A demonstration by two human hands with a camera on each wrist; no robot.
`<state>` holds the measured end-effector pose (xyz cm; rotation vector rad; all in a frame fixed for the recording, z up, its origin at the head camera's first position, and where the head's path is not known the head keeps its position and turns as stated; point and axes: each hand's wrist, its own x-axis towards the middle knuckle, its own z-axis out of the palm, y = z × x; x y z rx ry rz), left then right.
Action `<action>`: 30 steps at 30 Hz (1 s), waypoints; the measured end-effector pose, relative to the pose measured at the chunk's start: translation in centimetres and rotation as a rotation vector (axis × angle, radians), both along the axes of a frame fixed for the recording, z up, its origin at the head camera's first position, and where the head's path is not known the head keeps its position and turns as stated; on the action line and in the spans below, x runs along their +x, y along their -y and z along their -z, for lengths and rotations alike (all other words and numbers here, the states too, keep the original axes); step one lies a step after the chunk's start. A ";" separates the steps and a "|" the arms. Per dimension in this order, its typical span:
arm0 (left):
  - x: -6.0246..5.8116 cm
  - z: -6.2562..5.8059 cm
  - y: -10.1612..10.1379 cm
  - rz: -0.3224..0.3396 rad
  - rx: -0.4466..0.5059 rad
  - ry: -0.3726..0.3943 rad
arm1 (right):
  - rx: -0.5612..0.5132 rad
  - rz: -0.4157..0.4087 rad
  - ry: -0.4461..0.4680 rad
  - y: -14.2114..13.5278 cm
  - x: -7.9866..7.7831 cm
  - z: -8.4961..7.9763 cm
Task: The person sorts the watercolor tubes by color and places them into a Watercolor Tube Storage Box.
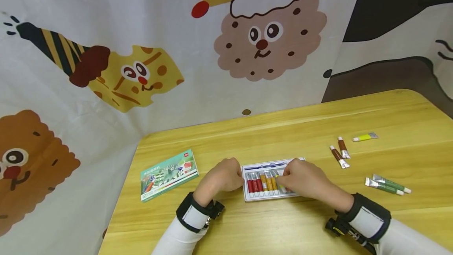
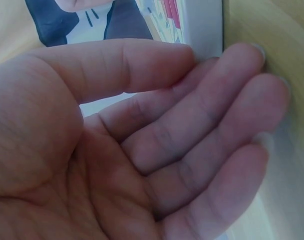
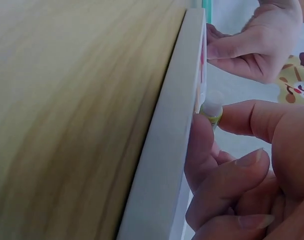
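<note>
In the head view a white tray [image 1: 249, 199] of paint tubes lies on the table, with several red and yellow-orange tubes in a row and a blue paintbrush [image 1: 265, 166] along its far side. My left hand [image 1: 227, 175] pinches the tray's left edge between thumb and fingertips; the left wrist view shows the white tray wall [image 2: 204, 30] just behind those fingertips. Over the tray's right part is my right hand [image 1: 305, 179]. Its thumb and index finger pinch a yellow paint tube, whose white cap [image 3: 212, 108] shows in the right wrist view. The hand hides the tray's right end.
A green paint box [image 1: 170, 175] lies left of the tray. To the right are two brown tubes [image 1: 339, 157], a bright yellow tube [image 1: 365, 137] and two green tubes [image 1: 388, 185]. A cartoon-printed cloth [image 1: 198, 89] hangs behind the table [image 1: 269, 227].
</note>
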<state>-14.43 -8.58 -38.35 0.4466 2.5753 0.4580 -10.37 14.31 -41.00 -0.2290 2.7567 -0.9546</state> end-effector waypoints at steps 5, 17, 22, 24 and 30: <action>0.0 -0.1 -0.1 0.003 -0.005 0.005 | 0.050 0.008 -0.023 0.3 -0.1 0.4; -0.1 0.1 -0.1 -0.011 0.018 0.019 | 0.073 0.008 -0.045 0.4 -0.1 0.6; -0.1 0.2 -0.1 -0.014 0.017 0.017 | 0.065 0.008 -0.044 0.3 0.1 0.6; 0.0 0.2 -0.1 -0.015 0.017 0.017 | 0.055 0.004 -0.041 0.2 0.2 0.5; -0.1 0.2 0.0 -0.014 0.013 0.019 | 0.022 -0.031 -0.017 -0.1 0.6 -0.1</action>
